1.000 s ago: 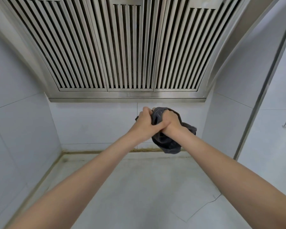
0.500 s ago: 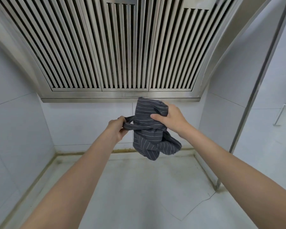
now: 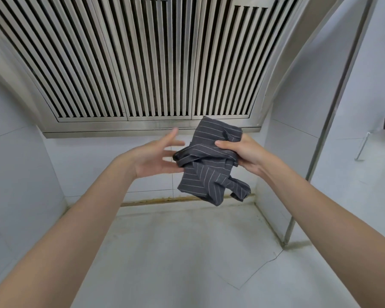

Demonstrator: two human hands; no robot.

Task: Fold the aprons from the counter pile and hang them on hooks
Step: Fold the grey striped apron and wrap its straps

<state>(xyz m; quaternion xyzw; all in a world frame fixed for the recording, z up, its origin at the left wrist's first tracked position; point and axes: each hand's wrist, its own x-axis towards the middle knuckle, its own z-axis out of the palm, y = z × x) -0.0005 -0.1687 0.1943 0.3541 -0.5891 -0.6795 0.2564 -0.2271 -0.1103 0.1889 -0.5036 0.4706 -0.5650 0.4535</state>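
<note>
1. Head view: two bare forearms reach forward over a pale worktop (image 3: 187, 252), under a slatted steel extractor hood (image 3: 142, 63).
2. The right hand (image 3: 242, 152) grips a bunched grey pinstriped apron (image 3: 207, 172), thumb on the front of the cloth and fingers curled behind. The apron is held in the air above the worktop, its lower part dangling free.
3. The left hand (image 3: 156, 156) is spread wide, palm toward the apron. Its fingertips are right at the cloth's left edge; whether they touch cannot be told. It holds nothing.
4. No hook and no pile of aprons are in view.
5. Risk, as a judgement: the bundle looks crumpled rather than neatly folded, and one hand alone carries it. A loosened grip could let it unroll or drop onto the worktop.
6. Dangling straps could tangle, making a clean hang harder.
</note>
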